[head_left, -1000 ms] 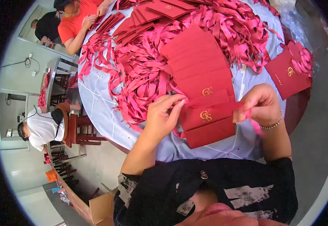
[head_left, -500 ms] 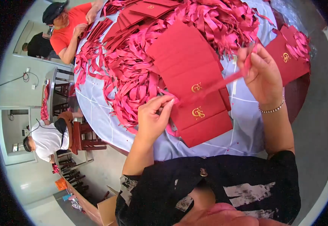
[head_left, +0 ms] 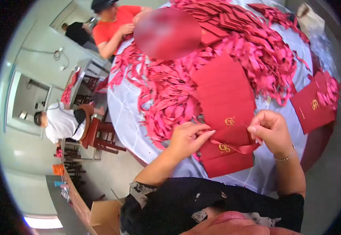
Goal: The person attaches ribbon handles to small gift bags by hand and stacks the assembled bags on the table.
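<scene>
Overlapping red bags point(head_left: 223, 86) with gold monograms lie in front of me on the table. A pink-red ribbon point(head_left: 239, 149) sags across the nearest monogram, between my two hands. My left hand point(head_left: 188, 140) is closed in a pinch at the ribbon's left end, over the bags' left edge. At the right edge of the bags my right hand point(head_left: 272, 131) pinches the ribbon's other end; the fingertips partly hide it. Loops of similar ribbon point(head_left: 170, 102) are heaped to the left of the bags and beyond them.
More red bags point(head_left: 313, 103) lie at the table's right edge, near clear plastic point(head_left: 323, 49). A person in an orange shirt point(head_left: 121, 23) works across the round table point(head_left: 119, 113). Another in a white shirt point(head_left: 66, 123) sits at the left. A cardboard box point(head_left: 104, 215) stands at lower left.
My right hand has come down toward the bags, and the ribbon, raised and stretched before, now hangs slack low across them. The view has shifted, moving everything rightward and down.
</scene>
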`<state>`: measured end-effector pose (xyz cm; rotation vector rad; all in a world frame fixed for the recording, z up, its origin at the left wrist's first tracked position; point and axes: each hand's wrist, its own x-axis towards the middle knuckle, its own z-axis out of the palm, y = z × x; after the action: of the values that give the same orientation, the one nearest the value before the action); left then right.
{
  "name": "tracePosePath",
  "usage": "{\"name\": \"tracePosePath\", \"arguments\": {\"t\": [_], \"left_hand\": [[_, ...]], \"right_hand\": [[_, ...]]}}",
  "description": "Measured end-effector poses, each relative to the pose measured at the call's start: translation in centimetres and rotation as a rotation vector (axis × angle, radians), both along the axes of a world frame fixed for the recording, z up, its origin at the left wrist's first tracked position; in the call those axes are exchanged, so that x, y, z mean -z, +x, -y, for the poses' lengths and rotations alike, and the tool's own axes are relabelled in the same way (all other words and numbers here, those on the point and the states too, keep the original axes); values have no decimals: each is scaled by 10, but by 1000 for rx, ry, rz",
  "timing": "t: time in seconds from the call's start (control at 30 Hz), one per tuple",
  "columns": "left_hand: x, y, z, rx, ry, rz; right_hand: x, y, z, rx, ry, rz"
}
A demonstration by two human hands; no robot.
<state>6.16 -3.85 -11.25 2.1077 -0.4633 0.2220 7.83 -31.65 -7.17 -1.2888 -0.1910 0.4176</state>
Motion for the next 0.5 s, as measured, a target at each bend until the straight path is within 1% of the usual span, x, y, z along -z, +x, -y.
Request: {"name": "tracePosePath", "arguments": {"t": [0.1, 0.13, 0.2, 0.23, 0.27, 0.33, 0.37, 0.5], "left_hand": [[0, -1, 0, -27, 63, -36], [0, -1, 1, -45, 63, -22], [1, -2, 3, -41, 55, 18], [1, -4, 4, -79, 61, -54], [-2, -5, 3, -88, 60, -50], [-11, -6, 4, -129, 356, 306], [-12, -9, 5, -170, 361, 250], [-30, -13, 11, -158, 444, 181]], "right_hand": [[5, -4, -8, 13, 9, -11], [-2, -5, -7, -44, 23, -60], [-4, -8, -10, -101, 46, -48], [-4, -10, -10, -143, 69, -50], [0, -12, -9, -171, 44, -17], [-1, -13, -10, -204, 19, 18], [-1, -14, -11, -228, -4, 50], [-5, -17, -16, -222, -68, 8]]}}
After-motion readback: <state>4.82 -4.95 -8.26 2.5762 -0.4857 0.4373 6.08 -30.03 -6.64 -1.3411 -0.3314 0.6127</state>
